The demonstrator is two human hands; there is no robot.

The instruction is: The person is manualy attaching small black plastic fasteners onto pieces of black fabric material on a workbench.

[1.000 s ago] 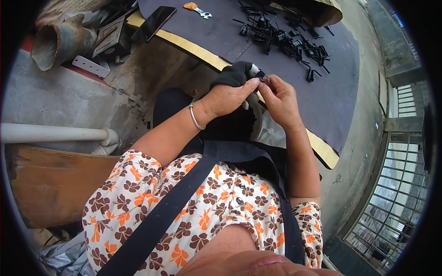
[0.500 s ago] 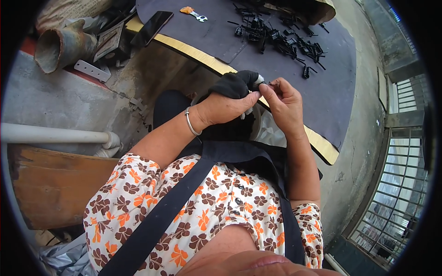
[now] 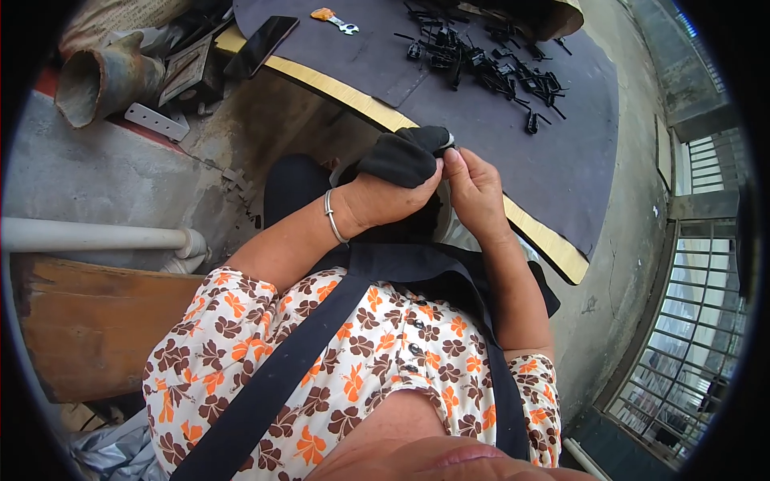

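Over the front edge of the table, my left hand (image 3: 383, 194) is closed around a bunched black cloth (image 3: 399, 158) that hides most of its fingers. A bit of white shows at the cloth's far end. Right beside that end, my right hand (image 3: 480, 192) pinches with thumb and curled fingers. Whatever sits in the pinch is too small and covered to make out. Both hands meet at the thumbs. On the table beyond them lies a loose heap of small black plastic parts with thin stems (image 3: 481, 68).
A dark mat (image 3: 337, 72) covers the table, which has a yellow edge. A phone (image 3: 262, 46) and an orange-handled wrench (image 3: 333, 19) lie on the table's left part. At far left stand a rusty pipe piece (image 3: 100, 84) and a white pipe (image 3: 96, 234).
My right hand has shifted slightly left and its fingers have curled in tighter. Less of the white piece shows, and the black cloth has turned a little.
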